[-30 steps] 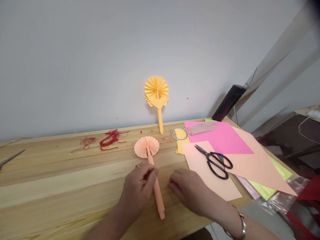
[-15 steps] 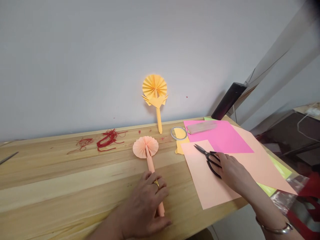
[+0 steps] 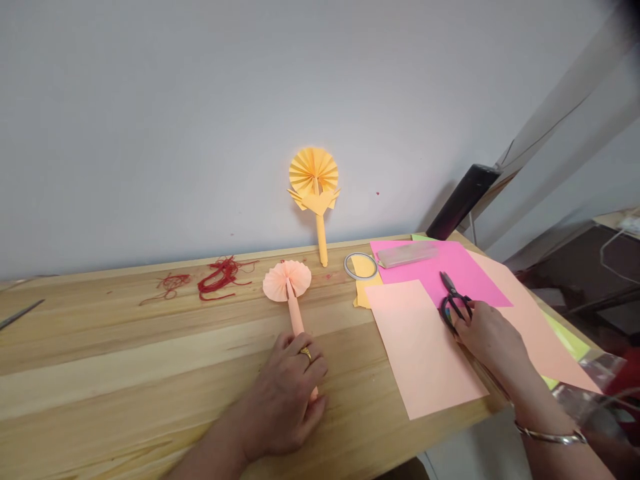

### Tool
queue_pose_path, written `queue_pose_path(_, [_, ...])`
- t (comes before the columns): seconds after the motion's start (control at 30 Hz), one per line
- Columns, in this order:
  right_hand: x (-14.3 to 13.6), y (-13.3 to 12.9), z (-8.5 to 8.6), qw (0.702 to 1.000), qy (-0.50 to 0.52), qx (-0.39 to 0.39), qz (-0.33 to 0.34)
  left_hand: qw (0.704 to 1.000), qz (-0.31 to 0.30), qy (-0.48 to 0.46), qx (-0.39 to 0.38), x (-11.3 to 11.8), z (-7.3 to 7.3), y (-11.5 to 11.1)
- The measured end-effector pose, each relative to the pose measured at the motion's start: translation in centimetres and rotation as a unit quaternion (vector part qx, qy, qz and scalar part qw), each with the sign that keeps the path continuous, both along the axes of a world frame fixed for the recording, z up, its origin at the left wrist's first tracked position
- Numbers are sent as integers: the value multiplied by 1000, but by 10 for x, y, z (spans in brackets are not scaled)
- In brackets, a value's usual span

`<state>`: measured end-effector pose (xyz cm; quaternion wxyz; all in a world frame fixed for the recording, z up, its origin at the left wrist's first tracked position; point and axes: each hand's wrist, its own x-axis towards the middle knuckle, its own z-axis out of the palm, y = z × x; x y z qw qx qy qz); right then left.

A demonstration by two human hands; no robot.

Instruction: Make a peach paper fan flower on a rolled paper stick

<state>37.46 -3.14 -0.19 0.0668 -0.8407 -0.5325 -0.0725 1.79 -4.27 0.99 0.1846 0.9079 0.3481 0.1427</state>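
My left hand [image 3: 289, 393], with a ring on one finger, is closed round the rolled handle of a peach paper fan [image 3: 295, 315]. The fan's pleated round head lies on the table, pointing toward the wall, and my palm hides part of the handle. On the right, my right hand [image 3: 493, 339] grips black-handled scissors [image 3: 452, 290] by their loops. Their blades point away over a pink sheet [image 3: 475, 280]. Just left of them lies a peach sheet [image 3: 420, 353]. A yellow paper fan [image 3: 314, 172] with a folded heart leans upright against the wall.
Red thread [image 3: 220, 277] lies in tangles on the wooden table [image 3: 125, 380]. A roll of tape [image 3: 361, 266] rests partly on yellow paper scraps [image 3: 367, 293]. Behind stand a translucent narrow case [image 3: 407, 254] and a black cylinder [image 3: 463, 202]. A grey pointed tool [image 3: 20, 315] is far left.
My right hand has carried the scissors rightward, off the peach sheet to over the pink one; their blades now look closed together. My left hand and the peach fan have shifted slightly away and left.
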Motion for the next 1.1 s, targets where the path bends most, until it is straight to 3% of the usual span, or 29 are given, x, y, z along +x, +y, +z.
queue_pose_path(0.17, [-16, -4, 11, 996, -67, -49, 22, 1000, 15, -5, 8, 0, 0, 2])
queue_pose_path(0.33, [-81, -11, 23, 982, 43, -80, 163, 996, 62, -33, 50, -1, -6, 5])
queue_pose_path(0.5, [-128, -14, 23, 972, 14, -145, 183, 988, 125, -43, 83, -2, -17, 12])
queue_pose_path(0.67, [-130, -11, 22, 965, -3, -189, 181, 980, 157, -20, 119, -3, -22, 13])
queue_pose_path(1.1, [-126, -10, 24, 969, 22, -154, 195, 969, 191, 15, 157, -13, -15, 21])
